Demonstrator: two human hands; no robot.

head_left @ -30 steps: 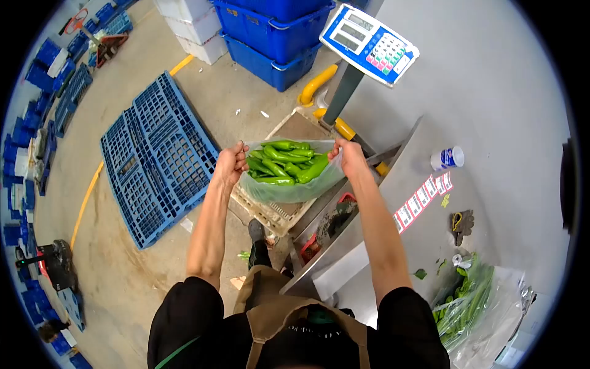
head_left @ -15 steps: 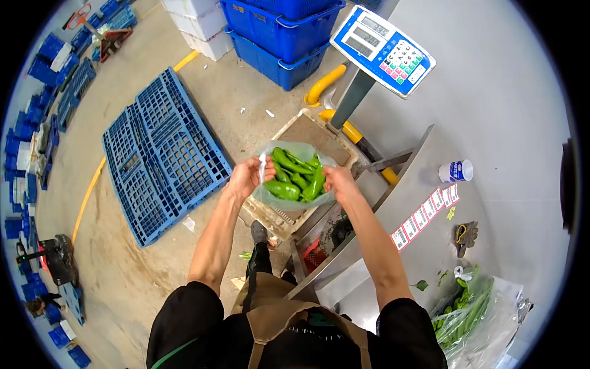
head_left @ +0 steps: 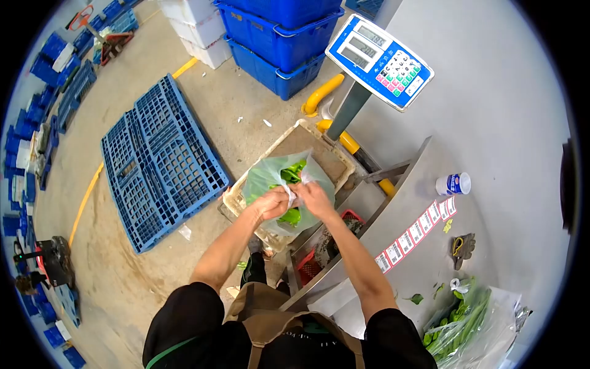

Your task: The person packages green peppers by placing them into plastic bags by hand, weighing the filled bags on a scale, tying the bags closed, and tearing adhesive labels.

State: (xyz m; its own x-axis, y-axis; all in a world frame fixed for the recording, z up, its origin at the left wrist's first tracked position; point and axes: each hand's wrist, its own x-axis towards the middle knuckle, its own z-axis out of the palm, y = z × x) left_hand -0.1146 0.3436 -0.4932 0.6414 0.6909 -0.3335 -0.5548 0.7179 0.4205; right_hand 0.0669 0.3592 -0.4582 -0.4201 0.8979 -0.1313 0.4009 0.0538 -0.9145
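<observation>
A clear plastic bag (head_left: 259, 174) of green peppers (head_left: 293, 172) is held over a dirty white crate (head_left: 301, 136) in front of the scale's post. My left hand (head_left: 272, 203) is closed on the bag's rim from the left. Close beside it, my right hand (head_left: 313, 199) is closed on the rim from the right. The gathered plastic bunches between the two hands, and peppers show through the gaps above and below them. My fingertips are partly hidden in the folds.
A scale display (head_left: 380, 61) rises behind the crate. On the right, a metal table (head_left: 424, 258) carries labels (head_left: 410, 238), a tub (head_left: 453, 184), a glove (head_left: 462, 249) and bagged green vegetables (head_left: 461, 323). A blue pallet (head_left: 163, 163) lies left; blue crates (head_left: 279, 46) stand behind.
My hands have come together from opposite sides of the bag, drawing its opening inward. The plastic now covers more of the peppers.
</observation>
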